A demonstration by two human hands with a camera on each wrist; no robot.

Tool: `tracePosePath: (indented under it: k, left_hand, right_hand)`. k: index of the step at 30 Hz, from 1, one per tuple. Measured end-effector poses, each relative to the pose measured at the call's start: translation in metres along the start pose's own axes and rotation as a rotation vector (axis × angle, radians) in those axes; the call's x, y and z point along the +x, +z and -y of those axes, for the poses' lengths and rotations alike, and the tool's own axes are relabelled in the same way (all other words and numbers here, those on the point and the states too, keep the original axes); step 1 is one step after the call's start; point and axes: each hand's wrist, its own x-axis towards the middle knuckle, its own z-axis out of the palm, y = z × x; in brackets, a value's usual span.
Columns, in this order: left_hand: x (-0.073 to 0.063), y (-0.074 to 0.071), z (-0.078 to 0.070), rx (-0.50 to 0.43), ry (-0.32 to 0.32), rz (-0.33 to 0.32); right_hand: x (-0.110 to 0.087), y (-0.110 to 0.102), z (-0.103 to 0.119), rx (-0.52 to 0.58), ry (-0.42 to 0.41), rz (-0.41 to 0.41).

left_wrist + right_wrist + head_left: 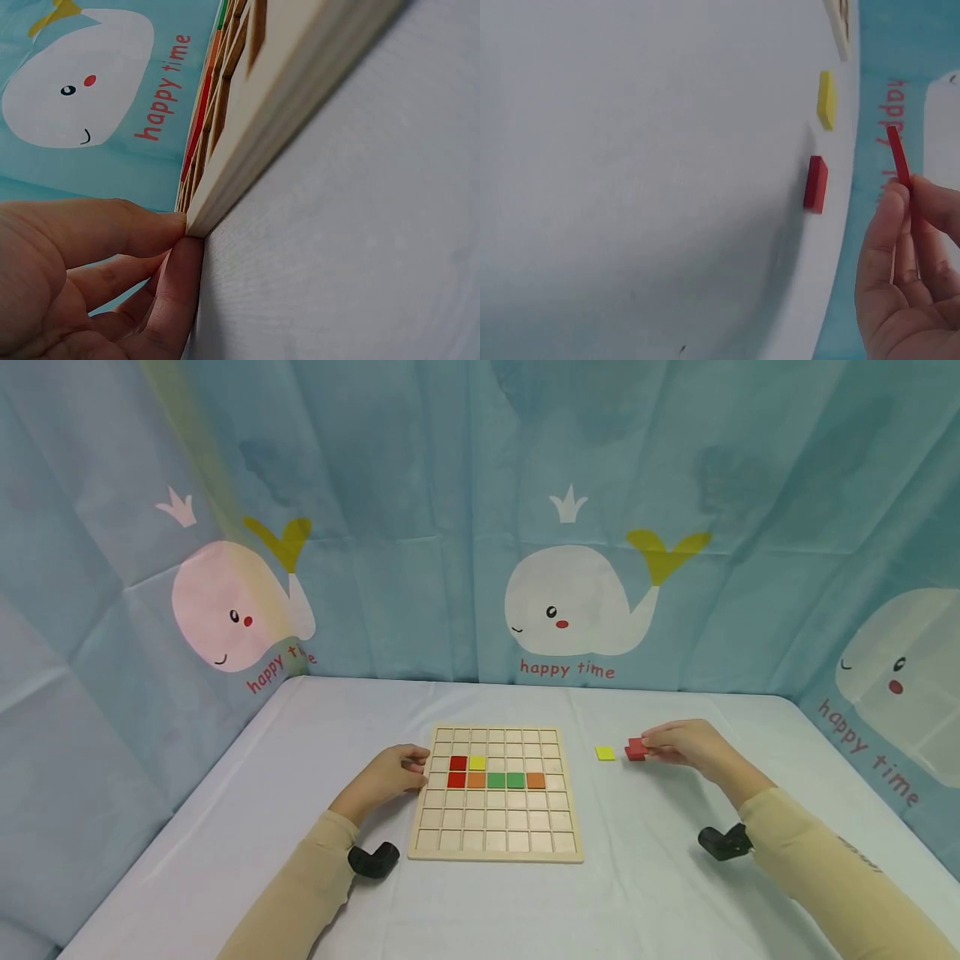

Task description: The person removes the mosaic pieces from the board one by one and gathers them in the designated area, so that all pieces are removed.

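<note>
A wooden grid board (pixel 495 847) lies flat on the table, with red, yellow, orange and green square tiles in some of its cells. At its left edge, my left hand (pixel 386 778) holds the rim with thumb and fingers; the left wrist view shows the thumb and a finger on the board's edge (pixel 255 161). To the right of the board, my right hand (pixel 693 747) pinches a thin red tile (pixel 900 156) between thumb and fingers, raised off the table. Another red tile (pixel 816 184) lies on the cloth below it, and a yellow tile (pixel 605 753) lies between that and the board.
White cloth covers the table (pixel 495 910). Behind and at the sides hangs a blue curtain (pixel 420 610) printed with whales. A black wrist attachment (pixel 373 860) is by the left sleeve, and another black attachment (pixel 723 843) is by the right sleeve.
</note>
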Motion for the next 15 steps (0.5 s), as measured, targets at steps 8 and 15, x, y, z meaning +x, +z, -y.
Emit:
tracePosePath:
  k: [8,15]
  left_hand:
    - [-0.001,0.000,0.000,-0.006,-0.015,0.002]
    - [0.000,0.000,0.000,0.003,-0.005,-0.001]
  right_hand:
    - [0.003,-0.012,-0.007,0.052,0.005,-0.005]
    - [0.005,-0.019,-0.014,0.042,0.023,-0.033]
